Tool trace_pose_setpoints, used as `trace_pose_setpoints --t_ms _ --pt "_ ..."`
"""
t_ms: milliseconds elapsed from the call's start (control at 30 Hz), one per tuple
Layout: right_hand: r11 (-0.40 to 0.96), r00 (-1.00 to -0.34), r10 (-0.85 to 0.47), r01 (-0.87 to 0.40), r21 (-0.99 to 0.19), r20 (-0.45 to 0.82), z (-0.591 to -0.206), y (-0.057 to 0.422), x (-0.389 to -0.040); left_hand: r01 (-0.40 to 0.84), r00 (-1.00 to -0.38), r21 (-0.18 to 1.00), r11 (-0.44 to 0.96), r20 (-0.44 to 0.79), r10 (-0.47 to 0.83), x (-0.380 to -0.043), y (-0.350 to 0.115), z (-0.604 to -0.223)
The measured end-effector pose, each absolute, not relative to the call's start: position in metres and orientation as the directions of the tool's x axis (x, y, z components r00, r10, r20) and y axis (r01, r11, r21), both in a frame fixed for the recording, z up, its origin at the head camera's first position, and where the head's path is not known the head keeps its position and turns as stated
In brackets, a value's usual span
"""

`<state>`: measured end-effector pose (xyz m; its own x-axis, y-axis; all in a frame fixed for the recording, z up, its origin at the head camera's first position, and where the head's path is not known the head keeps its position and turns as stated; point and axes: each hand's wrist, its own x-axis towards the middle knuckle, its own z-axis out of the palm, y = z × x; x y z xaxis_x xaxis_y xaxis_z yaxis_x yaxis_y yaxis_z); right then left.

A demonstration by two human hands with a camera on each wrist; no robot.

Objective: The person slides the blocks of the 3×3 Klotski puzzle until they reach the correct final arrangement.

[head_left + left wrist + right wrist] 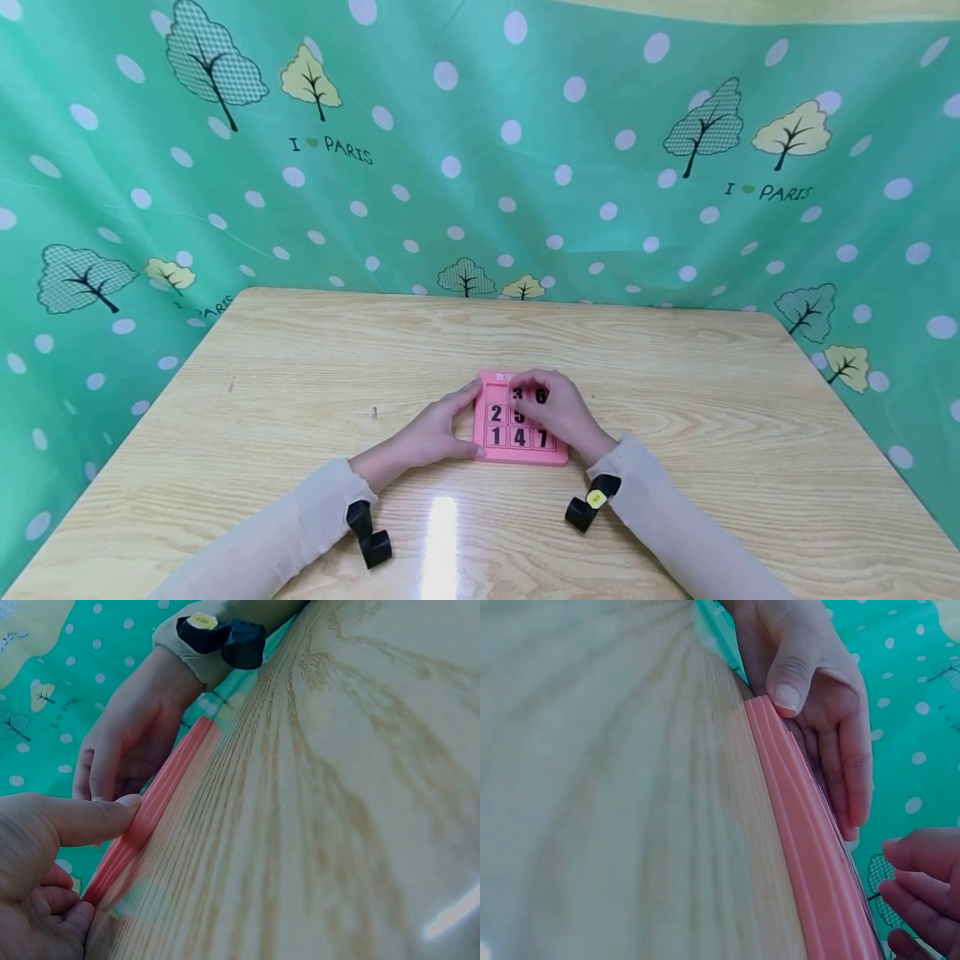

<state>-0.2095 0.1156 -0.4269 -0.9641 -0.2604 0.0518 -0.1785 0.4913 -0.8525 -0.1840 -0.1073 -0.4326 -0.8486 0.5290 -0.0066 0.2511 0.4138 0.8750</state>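
A pink number sliding puzzle point(517, 456) lies flat on the table, with tiles 1, 4, 7, 2, 5, 3 and 6 showing and a vacant slot at its top left. My left hand point(427, 433) holds the puzzle's left side, thumb at the near corner and fingers at the far one. In the left wrist view that thumb point(97, 819) rests against the pink edge point(154, 806). Over the right half of the board is my right hand point(562, 412), its bent fingertips close above the 3 and 5 tiles. It hides part of the right column.
The wooden table point(300, 358) extends around the puzzle on all sides. Behind it and at both sides hangs a green curtain point(480, 200) with white dots and trees. A black camera mount point(367, 533) is strapped to the left sleeve, another point(588, 504) to the right.
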Motion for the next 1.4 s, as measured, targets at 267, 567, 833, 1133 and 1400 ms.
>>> trace_pose_setpoints --t_ms 267,567,833,1133,1400 --pt "0.470 -0.934 -0.352 -0.234 -0.851 0.062 -0.4306 0.1214 -0.2051 0.248 -0.851 0.873 0.420 -0.012 0.526 -0.1835 -0.1071 -0.4317" --pt "0.469 -0.916 -0.392 -0.281 -0.837 0.088 -0.4315 0.1208 -0.2034 0.252 -0.853 0.869 0.426 -0.009 0.522 -0.1829 -0.1081 -0.4323" --pt "0.465 -0.897 -0.425 -0.330 -0.822 0.120 -0.4335 0.1208 -0.2036 0.249 -0.847 0.879 0.407 -0.006 0.532 -0.1832 -0.1086 -0.4325" --pt "0.461 -0.884 -0.441 -0.372 -0.805 0.156 -0.4338 0.1209 -0.2031 0.252 -0.855 0.869 0.426 -0.006 0.519 -0.1837 -0.1075 -0.4334" --pt "0.477 -0.885 -0.439 -0.377 -0.794 0.156 -0.4326 0.1200 -0.2033 0.247 -0.857 0.870 0.427 -0.009 0.515 -0.1842 -0.1075 -0.4334"
